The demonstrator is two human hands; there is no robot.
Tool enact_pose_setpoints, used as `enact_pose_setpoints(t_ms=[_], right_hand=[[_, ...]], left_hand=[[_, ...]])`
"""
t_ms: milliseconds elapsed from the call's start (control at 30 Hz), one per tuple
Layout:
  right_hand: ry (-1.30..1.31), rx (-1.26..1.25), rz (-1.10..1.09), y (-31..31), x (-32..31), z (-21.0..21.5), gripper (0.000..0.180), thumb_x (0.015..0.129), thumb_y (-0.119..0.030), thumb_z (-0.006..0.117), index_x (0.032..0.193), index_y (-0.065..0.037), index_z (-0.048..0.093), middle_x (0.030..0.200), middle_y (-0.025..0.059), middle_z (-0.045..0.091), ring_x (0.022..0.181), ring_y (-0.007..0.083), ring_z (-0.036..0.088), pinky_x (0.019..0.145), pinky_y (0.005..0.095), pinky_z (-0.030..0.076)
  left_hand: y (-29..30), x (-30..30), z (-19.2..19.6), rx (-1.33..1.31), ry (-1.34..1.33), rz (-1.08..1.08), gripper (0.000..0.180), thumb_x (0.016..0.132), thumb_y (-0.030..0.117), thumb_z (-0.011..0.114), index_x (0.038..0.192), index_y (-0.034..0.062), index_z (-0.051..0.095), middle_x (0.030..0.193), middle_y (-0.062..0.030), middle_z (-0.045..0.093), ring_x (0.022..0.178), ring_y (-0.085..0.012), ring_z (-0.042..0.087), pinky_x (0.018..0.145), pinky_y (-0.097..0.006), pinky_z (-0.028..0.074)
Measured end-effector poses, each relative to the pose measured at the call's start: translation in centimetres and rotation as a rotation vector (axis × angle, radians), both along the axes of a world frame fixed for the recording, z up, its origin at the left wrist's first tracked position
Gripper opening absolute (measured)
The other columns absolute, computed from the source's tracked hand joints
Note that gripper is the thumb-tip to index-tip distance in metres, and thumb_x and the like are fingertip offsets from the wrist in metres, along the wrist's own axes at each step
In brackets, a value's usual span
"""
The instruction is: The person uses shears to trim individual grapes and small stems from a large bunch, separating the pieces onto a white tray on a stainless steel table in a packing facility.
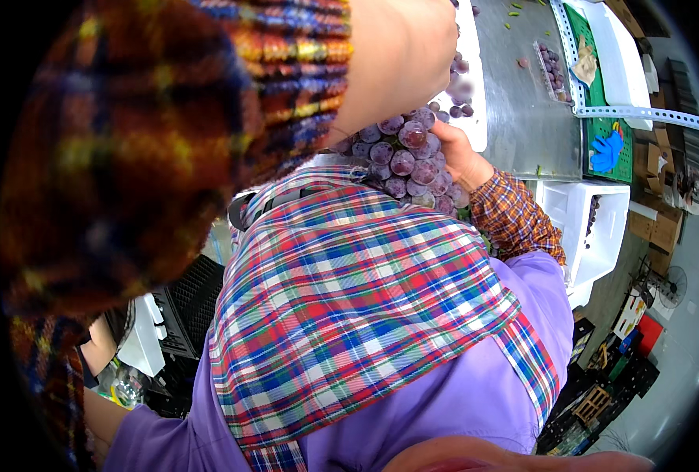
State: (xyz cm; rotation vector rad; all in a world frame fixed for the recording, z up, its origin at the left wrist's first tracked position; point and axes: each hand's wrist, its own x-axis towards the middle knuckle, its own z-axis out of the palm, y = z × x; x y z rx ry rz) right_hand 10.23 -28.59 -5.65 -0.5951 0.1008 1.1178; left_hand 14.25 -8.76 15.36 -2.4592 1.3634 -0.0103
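Observation:
A large bunch of purple grapes (406,163) hangs in front of my plaid apron. My right hand (461,157) grips its right side, the thumb lying against the grapes and the other fingers mostly hidden. Close to the camera, my left arm in a plaid sleeve crosses the upper left. The back and wrist of my left hand (401,55) show just above the bunch, but its fingers are out of sight. Beyond it, several loose grapes (461,88) lie on a white board or tray (475,118), partly covered by that hand.
On the metal table (515,118) stands a clear punnet of grapes (552,72). A blue glove (606,151) lies on a green surface (619,169) to the right. Near my right elbow is a white box (613,228) with grapes inside. A black crate (192,303) is at left.

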Motion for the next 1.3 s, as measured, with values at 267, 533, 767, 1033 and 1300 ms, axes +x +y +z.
enact_pose_setpoints(t_ms=[267, 533, 767, 1033, 1300], right_hand=[[0.008, 0.042, -0.015, -0.3, 0.4, -0.5, 0.060, 0.090, -0.034, 0.055, 0.139, -0.003, 0.038, 0.136, 0.0170, 0.048, 0.121, 0.0323, 0.051, 0.103, 0.0489, 0.041], [-0.030, 0.095, -0.019, -1.6, 0.4, -1.5, 0.054, 0.094, -0.031, 0.051, 0.139, -0.003, 0.039, 0.135, 0.0161, 0.049, 0.120, 0.0290, 0.052, 0.105, 0.0447, 0.041], [-0.087, -0.001, -0.002, -2.7, 0.2, -2.2, 0.063, 0.084, -0.026, 0.061, 0.137, 0.002, 0.040, 0.132, 0.0162, 0.052, 0.118, 0.0261, 0.054, 0.102, 0.0405, 0.042], [-0.124, 0.011, 0.086, -3.2, -0.1, -2.1, 0.069, 0.081, -0.027, 0.062, 0.138, 0.003, 0.038, 0.132, 0.0150, 0.051, 0.117, 0.0226, 0.053, 0.100, 0.0363, 0.043], [-0.080, -0.195, 0.047, -4.0, -0.1, -2.4, 0.072, 0.084, -0.046, 0.063, 0.141, -0.008, 0.038, 0.126, 0.0088, 0.054, 0.101, 0.0279, 0.060, 0.091, 0.0434, 0.047]], left_hand=[[3.4, -0.8, 1.5, 0.028, -0.045, 0.042, 0.047, 0.066, 0.002, 0.069, 0.112, 0.0100, 0.062, 0.075, -0.0082, 0.060, 0.071, -0.0278, 0.055, 0.071, -0.037, 0.043], [8.5, -2.2, 3.3, 0.068, -0.140, 0.116, 0.049, 0.066, 0.001, 0.069, 0.114, 0.0103, 0.062, 0.076, -0.0080, 0.060, 0.071, -0.0279, 0.055, 0.071, -0.037, 0.043], [13.1, -4.2, 1.6, -0.242, 0.061, 0.281, 0.053, 0.066, -0.002, 0.068, 0.117, 0.0106, 0.061, 0.076, -0.0096, 0.061, 0.071, -0.0281, 0.055, 0.070, -0.037, 0.042], [14.2, -8.1, -1.5, -0.589, 0.414, 0.656, 0.056, 0.072, -0.002, 0.066, 0.126, 0.0103, 0.057, 0.091, -0.0097, 0.064, 0.073, -0.0236, 0.056, 0.078, -0.036, 0.044], [15.6, -10.2, -4.9, -0.716, 0.632, 0.845, 0.051, 0.076, -0.001, 0.068, 0.125, 0.0051, 0.057, 0.090, -0.0128, 0.064, 0.080, -0.0189, 0.063, 0.075, -0.030, 0.049]])
